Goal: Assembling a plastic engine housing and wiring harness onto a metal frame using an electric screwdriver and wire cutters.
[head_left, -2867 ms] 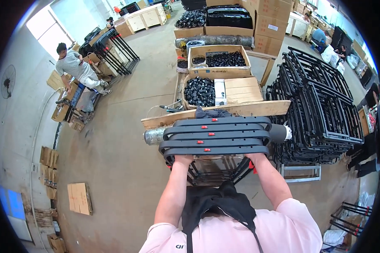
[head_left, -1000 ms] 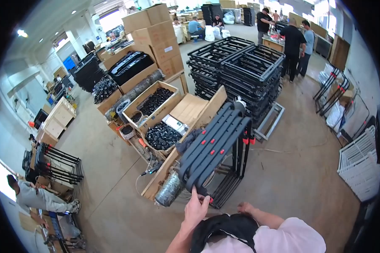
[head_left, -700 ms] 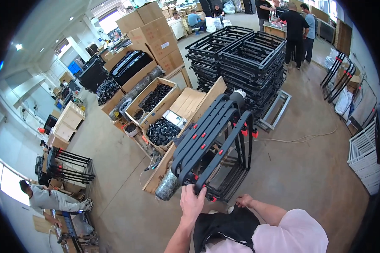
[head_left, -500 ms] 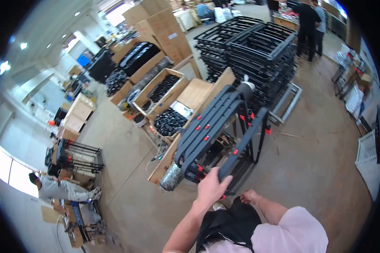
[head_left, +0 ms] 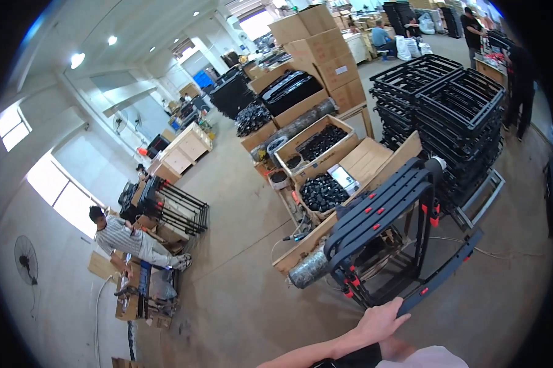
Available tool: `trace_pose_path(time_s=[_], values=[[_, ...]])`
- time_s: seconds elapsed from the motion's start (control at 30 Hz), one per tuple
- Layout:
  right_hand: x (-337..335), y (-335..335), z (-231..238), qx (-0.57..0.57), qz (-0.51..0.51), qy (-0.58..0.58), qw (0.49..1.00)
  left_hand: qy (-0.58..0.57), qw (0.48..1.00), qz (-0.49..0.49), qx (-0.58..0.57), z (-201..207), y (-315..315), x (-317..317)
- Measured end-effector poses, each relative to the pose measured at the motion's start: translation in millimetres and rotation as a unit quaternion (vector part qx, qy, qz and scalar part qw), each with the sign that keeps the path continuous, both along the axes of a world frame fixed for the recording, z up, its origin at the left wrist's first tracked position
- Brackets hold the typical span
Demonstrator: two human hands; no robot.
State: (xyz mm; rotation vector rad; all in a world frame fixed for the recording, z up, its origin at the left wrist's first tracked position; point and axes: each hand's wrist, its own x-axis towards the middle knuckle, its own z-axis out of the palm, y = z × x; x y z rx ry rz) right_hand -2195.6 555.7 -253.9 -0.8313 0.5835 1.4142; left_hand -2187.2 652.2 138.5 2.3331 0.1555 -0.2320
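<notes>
My left hand (head_left: pixel 379 319) is closed around the near end of a black curved frame bar (head_left: pixel 445 276) with red clips. The bar slants away to the right, just above the floor. Beside it, several similar black curved frames (head_left: pixel 381 208) with red clips hang side by side over a wrapped roll (head_left: pixel 308 268) that runs along a wooden board. Of my right arm only a patch of skin (head_left: pixel 398 349) shows, below and behind the left wrist; its fingers are hidden.
Wooden bins of small black parts (head_left: pixel 322 193) stand beyond the hanging frames. Tall stacked black racks (head_left: pixel 442 110) stand at the far right, with a grey metal frame (head_left: pixel 482 199) at their foot. Cardboard boxes (head_left: pixel 322 55) rise behind. A person (head_left: pixel 132 239) works at the left.
The view has turned left. The black bar in my left hand has swung outward and down, away from the hanging frames. My right hand has slipped from clear sight.
</notes>
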Motion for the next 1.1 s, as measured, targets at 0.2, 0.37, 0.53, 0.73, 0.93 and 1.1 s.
trace_pose_path(time_s=[0.2, 0.37, 0.53, 0.73, 0.93, 1.1], values=[[-37, 45, 9, -0.065, -0.107, -0.008, 0.992, -0.029, 0.998, -0.048, -0.012, -1, 61, -43], [-56, 91, 24, -0.121, -0.196, -0.055, 0.971, -0.095, 0.994, -0.061, -0.01, -17, 130, -103], [-88, 144, 40, -0.173, -0.302, -0.11, 0.931, -0.177, 0.977, -0.055, -0.105, -24, 240, -172], [-125, 148, 87, -0.235, -0.446, -0.156, 0.849, -0.211, 0.92, 0.052, -0.326, -27, 374, -230], [-148, 161, 245, -0.226, -0.593, -0.272, 0.723, -0.215, 0.872, 0.136, -0.419, -58, 459, -235], [-159, 192, 457, -0.267, -0.612, -0.477, 0.571, -0.091, 0.742, 0.283, -0.601, -87, 512, -184]])
